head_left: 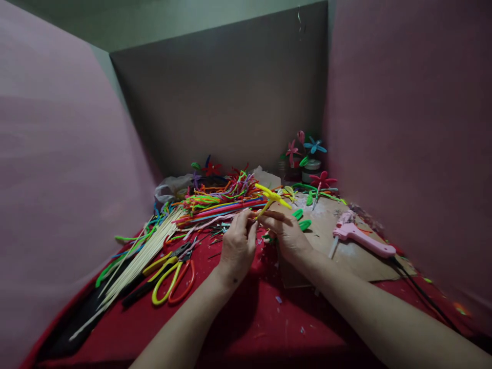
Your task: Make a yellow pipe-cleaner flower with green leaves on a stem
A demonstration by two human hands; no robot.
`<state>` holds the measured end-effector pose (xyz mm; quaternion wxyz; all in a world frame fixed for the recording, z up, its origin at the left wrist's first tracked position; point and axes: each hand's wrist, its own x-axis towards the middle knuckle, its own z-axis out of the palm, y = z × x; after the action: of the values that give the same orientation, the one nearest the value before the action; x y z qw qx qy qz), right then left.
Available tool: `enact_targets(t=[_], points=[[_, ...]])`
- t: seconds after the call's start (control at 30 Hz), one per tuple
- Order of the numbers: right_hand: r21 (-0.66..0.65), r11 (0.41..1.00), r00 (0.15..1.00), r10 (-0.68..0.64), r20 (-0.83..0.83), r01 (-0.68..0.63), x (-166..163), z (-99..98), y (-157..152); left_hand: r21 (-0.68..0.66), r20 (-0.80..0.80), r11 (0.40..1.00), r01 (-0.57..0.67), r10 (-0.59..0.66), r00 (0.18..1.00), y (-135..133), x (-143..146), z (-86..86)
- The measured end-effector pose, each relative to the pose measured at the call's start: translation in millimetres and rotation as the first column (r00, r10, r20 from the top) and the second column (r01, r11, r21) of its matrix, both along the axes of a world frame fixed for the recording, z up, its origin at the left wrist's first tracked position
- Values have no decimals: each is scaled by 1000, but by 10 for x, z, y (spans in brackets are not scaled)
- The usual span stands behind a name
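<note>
A yellow pipe-cleaner flower [273, 197] rises tilted above my fingers, its petals spread toward the back. My left hand [239, 242] is closed, with thumb and fingertips pinched around the lower part of its stem. Close beside it, my right hand [289, 234] is also closed on the stem, its fingers reaching left to meet the other fingertips. The exact grip points are partly hidden by the fingers. Green pipe-cleaner leaves [304, 224] show just past my right hand; I cannot tell whether they are joined to this stem.
Left lie scissors [183, 282], pliers [163, 264] and wooden sticks [134, 266]. A pile of coloured pipe cleaners [223, 197] sits behind. At right, a pink glue gun [363, 238] rests on cardboard [319, 261], its cord trailing forward. Finished flowers [315, 146] stand at the back right.
</note>
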<state>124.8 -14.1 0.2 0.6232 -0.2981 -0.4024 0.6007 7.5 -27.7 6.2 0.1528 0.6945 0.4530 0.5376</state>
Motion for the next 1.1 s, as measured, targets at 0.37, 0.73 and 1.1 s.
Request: enact_targets(t=[0.37, 0.73, 1.1], points=[[174, 982, 994, 63, 92, -78, 15, -38, 52, -208, 212, 971, 115, -70, 975, -33, -34, 87], [112, 967, 970, 218, 112, -230, 43, -98, 86, -408, 466, 819, 404, -193, 863, -48, -144, 121], [193, 973, 991, 118, 67, -129, -29, -59, 15, -456, 370, 803, 383, -220, 902, -40, -191, 135]])
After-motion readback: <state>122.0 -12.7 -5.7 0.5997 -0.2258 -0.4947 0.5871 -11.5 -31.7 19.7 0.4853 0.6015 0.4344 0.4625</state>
